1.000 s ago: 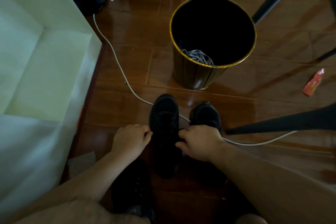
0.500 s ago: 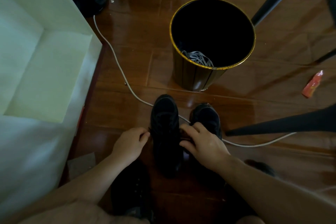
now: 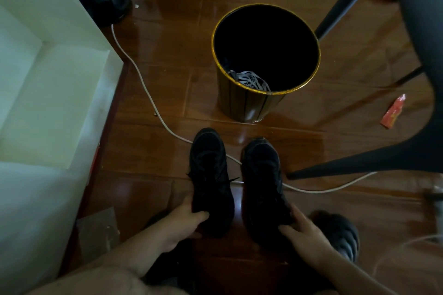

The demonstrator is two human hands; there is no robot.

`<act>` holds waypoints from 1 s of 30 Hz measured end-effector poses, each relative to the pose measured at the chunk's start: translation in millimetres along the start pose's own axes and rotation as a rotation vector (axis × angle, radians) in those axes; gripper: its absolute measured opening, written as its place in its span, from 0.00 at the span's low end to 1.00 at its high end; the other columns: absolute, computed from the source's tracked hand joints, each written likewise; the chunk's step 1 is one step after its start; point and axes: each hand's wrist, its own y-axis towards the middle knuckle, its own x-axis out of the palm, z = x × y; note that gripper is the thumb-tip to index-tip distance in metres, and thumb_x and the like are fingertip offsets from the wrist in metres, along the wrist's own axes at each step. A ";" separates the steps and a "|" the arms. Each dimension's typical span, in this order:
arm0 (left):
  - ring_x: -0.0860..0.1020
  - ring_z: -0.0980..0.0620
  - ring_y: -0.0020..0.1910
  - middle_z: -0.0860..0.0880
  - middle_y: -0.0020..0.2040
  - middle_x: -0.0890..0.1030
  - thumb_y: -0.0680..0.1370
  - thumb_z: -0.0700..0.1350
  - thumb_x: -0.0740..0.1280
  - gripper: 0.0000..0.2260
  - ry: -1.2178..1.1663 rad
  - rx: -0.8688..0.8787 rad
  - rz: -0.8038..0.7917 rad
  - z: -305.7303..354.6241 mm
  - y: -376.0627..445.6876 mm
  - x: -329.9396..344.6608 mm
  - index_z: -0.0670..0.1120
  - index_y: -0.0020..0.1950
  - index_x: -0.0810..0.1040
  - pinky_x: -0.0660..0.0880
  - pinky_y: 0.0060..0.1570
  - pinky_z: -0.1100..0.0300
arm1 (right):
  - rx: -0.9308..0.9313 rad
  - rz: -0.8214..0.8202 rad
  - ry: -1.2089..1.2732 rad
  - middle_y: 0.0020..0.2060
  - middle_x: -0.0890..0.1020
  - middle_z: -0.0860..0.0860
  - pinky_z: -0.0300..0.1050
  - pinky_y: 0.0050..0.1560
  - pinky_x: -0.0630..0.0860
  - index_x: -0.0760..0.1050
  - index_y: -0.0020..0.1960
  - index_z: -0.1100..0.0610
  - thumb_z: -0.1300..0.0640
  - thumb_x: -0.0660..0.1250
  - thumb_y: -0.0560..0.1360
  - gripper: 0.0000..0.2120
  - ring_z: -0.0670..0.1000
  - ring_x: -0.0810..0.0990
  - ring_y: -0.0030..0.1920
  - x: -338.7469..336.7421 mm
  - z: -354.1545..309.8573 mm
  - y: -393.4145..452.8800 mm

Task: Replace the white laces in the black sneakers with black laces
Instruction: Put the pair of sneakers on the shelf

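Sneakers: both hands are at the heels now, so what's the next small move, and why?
Probably lift the pair away: the left hand grips the left sneaker, the right hand holds the right sneaker, both look black-laced, and the white laces lie in the bin.

Left sneaker (image 3: 211, 175): heel part hidden under left hand (image 3: 184, 220); lacing too dark to make out, only one lace tip sticks out at right side.
Right sneaker (image 3: 262, 179): heel side covered by right hand (image 3: 304, 232); laces not distinguishable.
Bin (image 3: 265, 55), upper centre: inside black, only pale laces (image 3: 249, 79) at near wall visible.
Chair (image 3: 417, 79): cut by top and right edges.
Dark object (image 3: 340, 232), lower right: unclear what it is.
White box (image 3: 48, 79): cut by left edge.
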 end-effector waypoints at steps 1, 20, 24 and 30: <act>0.78 0.51 0.64 0.57 0.69 0.74 0.82 0.52 0.72 0.37 0.009 0.013 -0.001 0.4 0.3 0.8 0.63 0.84 0.53 0.84 0.58 0.50 | 0.014 -0.014 -0.003 0.69 0.79 0.48 0.45 0.59 0.74 0.55 0.83 0.38 0.46 0.68 0.81 0.36 0.50 0.80 0.62 5.7 -1.3 1.9; 0.85 0.55 0.59 0.57 0.63 0.84 0.82 0.46 0.71 0.25 0.005 0.129 0.289 6.3 -40.8 -78.8 0.63 0.76 0.72 0.82 0.59 0.54 | -0.265 0.067 0.037 0.58 0.84 0.52 0.45 0.51 0.75 0.72 0.73 0.45 0.55 0.62 0.82 0.20 0.55 0.82 0.55 74.3 -121.0 -9.1; 0.85 0.57 0.49 0.54 0.53 0.87 0.79 0.39 0.69 0.17 0.164 0.230 0.563 52.7 -76.7 -126.8 0.60 0.61 0.81 0.80 0.44 0.61 | -0.385 0.033 0.085 0.59 0.85 0.51 0.44 0.51 0.73 0.74 0.71 0.44 0.53 0.63 0.81 0.19 0.54 0.82 0.59 95.1 -183.2 -9.9; 0.82 0.41 0.48 0.41 0.55 0.81 0.79 0.36 0.66 0.19 0.188 0.187 0.794 123.7 -117.1 -214.4 0.51 0.67 0.72 0.80 0.42 0.49 | -0.541 -0.084 0.062 0.70 0.78 0.52 0.47 0.60 0.76 0.64 0.81 0.49 0.46 0.59 0.85 0.25 0.57 0.78 0.68 119.7 -307.6 -4.8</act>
